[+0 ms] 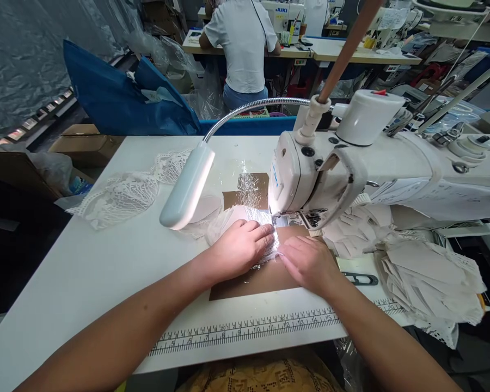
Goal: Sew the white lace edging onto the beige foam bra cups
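Left hand [245,247] lies over the lace piece [228,220], fingers together and slightly bent, pressing down rather than gripping. Right hand [308,261] is at the piece's near right edge, fingers bunched; can't tell if it's pinched or just held down. Piece sits at the needle area of the machine [296,169], lit bright there.

Near to far: patterned yellow-brown cloth [261,375] at the lap, then ruler [245,329] markings along the table [106,283] front. Brown sheet [261,280] under both hands. Black tool [360,279] just right of the right hand, stack [428,277] of pale pieces beyond it, overhanging the table edge. Lamp [188,185] hangs left of the machine head on a bent metal neck. More lace [122,196] at the far left of the table. Behind: blue cloth [126,103], then a co-worker [245,49] in a white top, back to camera, seated at another table [351,50].
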Demonstrator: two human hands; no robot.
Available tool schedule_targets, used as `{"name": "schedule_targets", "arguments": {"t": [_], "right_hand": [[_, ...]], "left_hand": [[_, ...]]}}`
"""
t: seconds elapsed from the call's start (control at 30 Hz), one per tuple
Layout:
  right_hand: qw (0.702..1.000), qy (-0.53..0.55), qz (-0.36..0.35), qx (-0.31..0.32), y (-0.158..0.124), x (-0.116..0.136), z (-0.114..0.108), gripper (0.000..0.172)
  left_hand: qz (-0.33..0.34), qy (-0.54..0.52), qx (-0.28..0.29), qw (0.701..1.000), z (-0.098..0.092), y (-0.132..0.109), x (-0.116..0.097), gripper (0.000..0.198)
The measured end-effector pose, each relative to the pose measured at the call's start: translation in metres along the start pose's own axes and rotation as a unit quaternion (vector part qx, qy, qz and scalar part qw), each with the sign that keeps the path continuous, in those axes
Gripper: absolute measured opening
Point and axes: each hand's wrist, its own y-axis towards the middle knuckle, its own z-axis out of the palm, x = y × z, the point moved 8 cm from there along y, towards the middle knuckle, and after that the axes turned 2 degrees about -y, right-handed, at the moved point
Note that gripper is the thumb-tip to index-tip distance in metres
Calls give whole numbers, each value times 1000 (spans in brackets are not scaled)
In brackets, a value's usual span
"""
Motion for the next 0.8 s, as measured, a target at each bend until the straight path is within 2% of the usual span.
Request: {"name": "schedule_targets", "arguments": {"t": [0.13,0.6,0.8], "right_hand": [[1000,-13,1,-6,0,0,0,21],[998,-43,11,-34,7,-1,-1,22],[996,-82,40,11,10,-4,7,29]], "left_hand": [[40,5,15,999,6,-3,-6,32],[0,-8,4,1000,4,0,8,36],[-14,10,-10,1000,4,3,18,36]]}}
